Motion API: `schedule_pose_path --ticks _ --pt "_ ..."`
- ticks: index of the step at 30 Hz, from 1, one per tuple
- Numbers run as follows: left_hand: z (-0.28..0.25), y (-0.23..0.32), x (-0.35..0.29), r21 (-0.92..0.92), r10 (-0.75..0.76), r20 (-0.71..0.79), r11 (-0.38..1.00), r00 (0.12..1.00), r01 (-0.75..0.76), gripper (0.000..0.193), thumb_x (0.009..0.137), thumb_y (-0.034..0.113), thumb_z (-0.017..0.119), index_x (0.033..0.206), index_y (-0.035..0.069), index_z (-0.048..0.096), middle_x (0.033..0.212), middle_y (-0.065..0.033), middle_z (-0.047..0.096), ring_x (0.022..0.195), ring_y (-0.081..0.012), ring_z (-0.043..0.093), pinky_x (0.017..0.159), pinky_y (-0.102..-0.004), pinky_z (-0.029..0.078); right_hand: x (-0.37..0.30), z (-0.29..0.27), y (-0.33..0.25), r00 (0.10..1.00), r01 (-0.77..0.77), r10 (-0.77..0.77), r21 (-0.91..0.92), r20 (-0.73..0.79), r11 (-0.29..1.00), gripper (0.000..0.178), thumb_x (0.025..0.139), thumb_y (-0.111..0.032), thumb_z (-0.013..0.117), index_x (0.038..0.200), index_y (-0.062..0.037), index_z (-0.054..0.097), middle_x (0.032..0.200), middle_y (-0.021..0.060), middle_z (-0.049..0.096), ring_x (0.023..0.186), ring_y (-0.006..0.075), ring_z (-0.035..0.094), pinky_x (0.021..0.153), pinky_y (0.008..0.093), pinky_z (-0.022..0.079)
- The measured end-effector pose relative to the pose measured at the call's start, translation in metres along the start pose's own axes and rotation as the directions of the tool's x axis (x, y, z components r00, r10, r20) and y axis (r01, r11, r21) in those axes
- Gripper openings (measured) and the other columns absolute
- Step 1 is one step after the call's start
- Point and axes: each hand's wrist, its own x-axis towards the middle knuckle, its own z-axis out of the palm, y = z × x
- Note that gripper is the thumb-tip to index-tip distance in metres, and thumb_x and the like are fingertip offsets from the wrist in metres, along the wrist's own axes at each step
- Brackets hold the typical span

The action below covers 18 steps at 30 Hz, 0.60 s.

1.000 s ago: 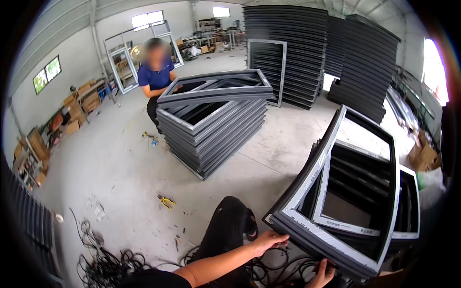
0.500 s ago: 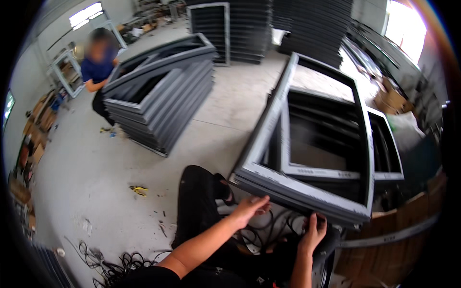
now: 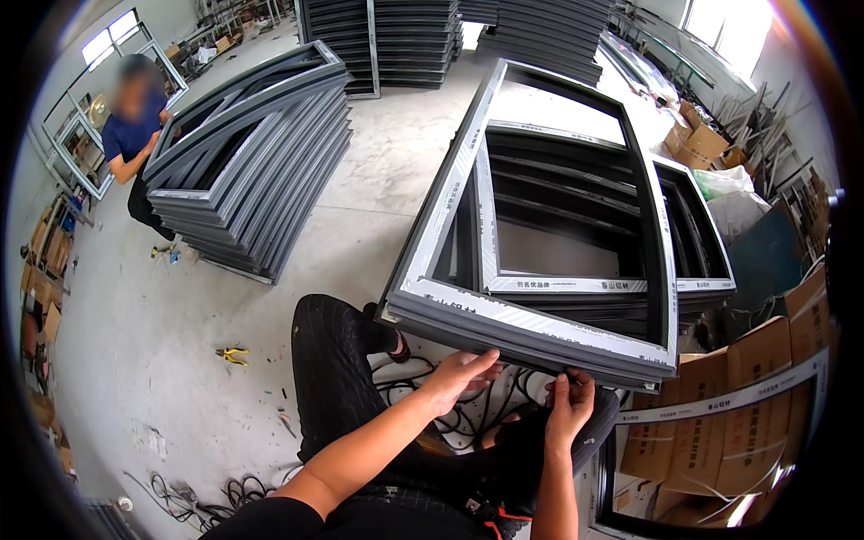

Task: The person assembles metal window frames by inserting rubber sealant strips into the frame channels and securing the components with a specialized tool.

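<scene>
Frame (image 3: 540, 326), dark-sided and pale-faced, lies slantwise over a stack of frames (image 3: 702, 285), its near edge jutting toward my lap. The stack apparently bears most of the weight, so my hands need not lift; the overhang leaves the near edge and its underside open to my fingers. My left hand (image 3: 459, 380) is at that edge, thumb and forefinger drawn close together; my right hand (image 3: 567, 409), just beside it, brings thumb and fingertips nearly together at the lower lip. Whether either pinch encloses a thin strip, I cannot tell. Black cord (image 3: 243, 490) coils loosely on the floor and beneath my hands, presumably for easy reach. Yellow-handled pliers (image 3: 232, 356) lie well apart, to my left.
</scene>
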Motion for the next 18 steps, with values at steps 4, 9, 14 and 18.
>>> schedule_pose_path --ticks 4,9,14,18 --pt "-0.005 -0.008 0.009 -0.011 0.083 0.037 0.996 0.996 -0.083 0.035 0.085 0.036 0.074 0.101 0.006 0.067 0.095 -0.0048 0.068 0.092 -0.0137 0.063 0.084 -0.0284 0.048 -0.002 0.000 -0.006 1.000 -0.018 0.018 -0.007 -0.001 1.000 0.013 0.094 -0.007 0.058 0.106 -0.0032 0.054 0.073 0.0027 0.060 0.062 0.0053 0.051 0.053 0.0187 0.039" --pt "0.005 -0.005 0.006 -0.022 0.013 0.050 1.000 0.999 -0.012 0.038 0.085 0.037 0.073 0.105 0.006 0.066 0.100 -0.0045 0.068 0.093 -0.0135 0.062 0.084 -0.0285 0.048 0.001 -0.004 -0.002 1.000 -0.005 0.005 -0.016 -0.012 1.000 0.013 0.095 -0.008 0.058 0.106 -0.0033 0.054 0.074 0.0025 0.059 0.061 0.0053 0.051 0.053 0.0186 0.040" --pt "0.026 -0.014 0.019 -0.045 0.008 0.144 0.999 0.990 -0.002 0.039 0.086 0.037 0.072 0.105 0.004 0.065 0.099 -0.0057 0.068 0.093 -0.0145 0.063 0.084 -0.0291 0.049 0.006 -0.011 0.005 1.000 0.013 -0.013 -0.071 0.000 0.997 0.011 0.095 -0.010 0.059 0.103 -0.0034 0.054 0.072 0.0013 0.058 0.060 0.0055 0.050 0.053 0.0191 0.040" --pt "0.021 -0.017 0.022 -0.058 0.045 0.170 0.998 0.984 -0.036 0.036 0.085 0.035 0.073 0.105 0.005 0.065 0.096 -0.0060 0.068 0.090 -0.0149 0.064 0.081 -0.0296 0.051 0.008 -0.014 -0.005 1.000 -0.014 0.016 -0.121 0.013 0.993 0.009 0.095 -0.010 0.058 0.100 -0.0040 0.054 0.071 0.0012 0.058 0.059 0.0056 0.050 0.052 0.0192 0.040"
